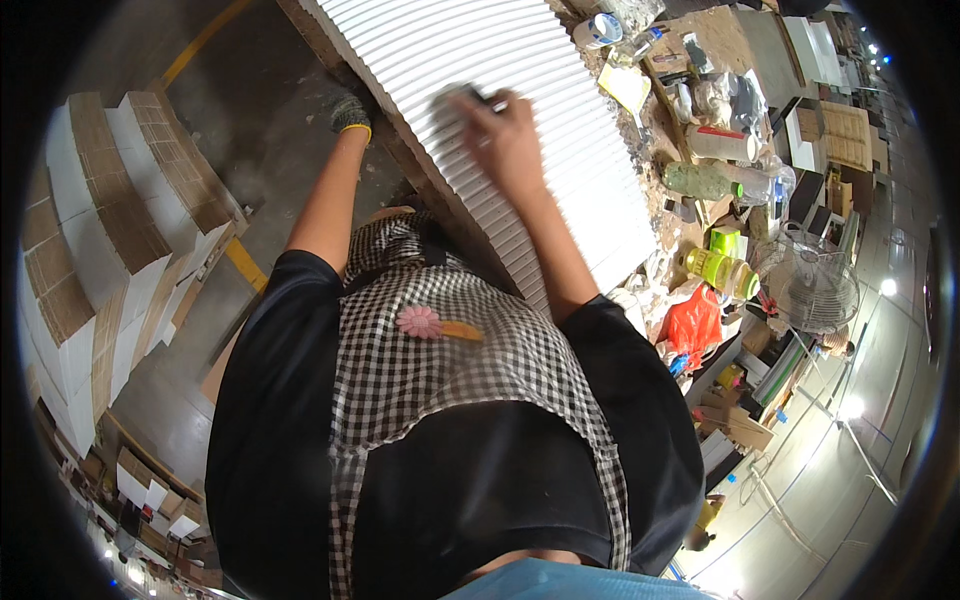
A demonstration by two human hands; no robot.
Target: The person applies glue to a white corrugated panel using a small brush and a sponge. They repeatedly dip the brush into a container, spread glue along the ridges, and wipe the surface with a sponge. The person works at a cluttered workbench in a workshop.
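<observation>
My right hand [507, 150] is bare and blurred by motion over a white ribbed panel [540, 60]. Its fingers are closed round a small dark grey thing [452, 104], too smeared to name, which is at or just above the ribs. Down at the left, beside the bench edge [400, 145], hangs my left hand [348, 112] in a dark knitted glove with a yellow cuff. Its fingers blend into the shadow, so neither their pose nor anything in them can be made out.
Bottles [703, 182], a white tub [598, 31], a yellow-labelled jar [722, 272] and a red plastic bag [694, 326] clutter the bench to the right. A wire-caged fan [815, 280] stands beyond. Stacked white-and-brown boards [105, 200] rise at the left.
</observation>
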